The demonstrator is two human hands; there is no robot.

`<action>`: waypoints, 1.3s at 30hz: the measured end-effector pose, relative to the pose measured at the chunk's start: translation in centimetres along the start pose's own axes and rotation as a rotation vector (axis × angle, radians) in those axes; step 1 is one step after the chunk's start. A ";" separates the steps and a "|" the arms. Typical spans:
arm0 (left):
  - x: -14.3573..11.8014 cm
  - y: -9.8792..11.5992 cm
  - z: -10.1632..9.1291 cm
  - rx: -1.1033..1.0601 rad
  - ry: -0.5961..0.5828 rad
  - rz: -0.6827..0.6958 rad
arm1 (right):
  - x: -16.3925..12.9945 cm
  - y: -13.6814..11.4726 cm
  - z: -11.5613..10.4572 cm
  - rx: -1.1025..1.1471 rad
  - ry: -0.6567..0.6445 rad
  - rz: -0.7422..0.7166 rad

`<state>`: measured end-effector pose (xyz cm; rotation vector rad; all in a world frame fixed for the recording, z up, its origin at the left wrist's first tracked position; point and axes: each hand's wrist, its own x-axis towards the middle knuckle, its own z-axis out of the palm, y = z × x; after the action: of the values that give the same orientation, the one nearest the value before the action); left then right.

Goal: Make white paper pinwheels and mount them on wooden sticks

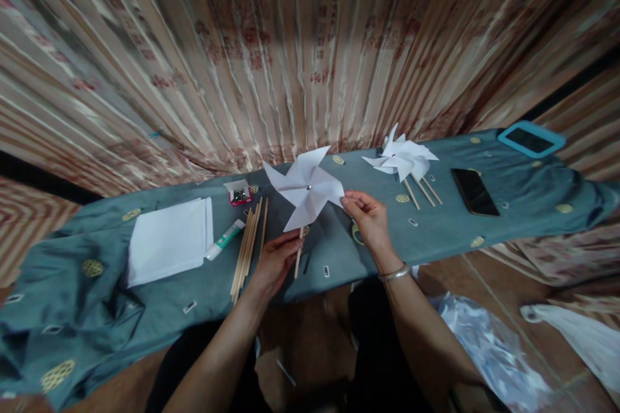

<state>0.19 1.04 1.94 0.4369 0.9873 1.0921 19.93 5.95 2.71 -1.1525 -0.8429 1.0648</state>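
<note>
My left hand (276,258) fingers clamped round pinwheel (305,187) stick at desk's near edge, mid-length. My right hand (368,216) pinches a blade tip, fingers together. Loose sticks (247,245) just left.

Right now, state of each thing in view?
pinwheel: upright, assembled, pinned to a stick
left hand: gripping the pinwheel stick
right hand: pinching a pinwheel blade tip
finished pinwheels: lying flat, piled
sticks: loose bundle, lying flat
paper stack: flat, unfolded
phone: screen dark
pin box: open
</note>
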 end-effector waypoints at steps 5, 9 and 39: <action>0.1 0.0 -0.1 0.003 0.022 -0.005 | -0.4 0.3 0.3 -0.031 -0.030 -0.013; 0.0 0.2 -0.1 0.014 0.018 -0.002 | -0.8 0.6 0.5 -0.038 -0.070 0.001; 0.3 0.0 -0.1 -0.021 0.052 0.002 | -2.9 0.5 2.9 -0.064 -0.244 0.077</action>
<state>0.15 1.30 1.76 0.3939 1.0197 1.1194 16.32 4.07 2.90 -1.1298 -1.0358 1.2680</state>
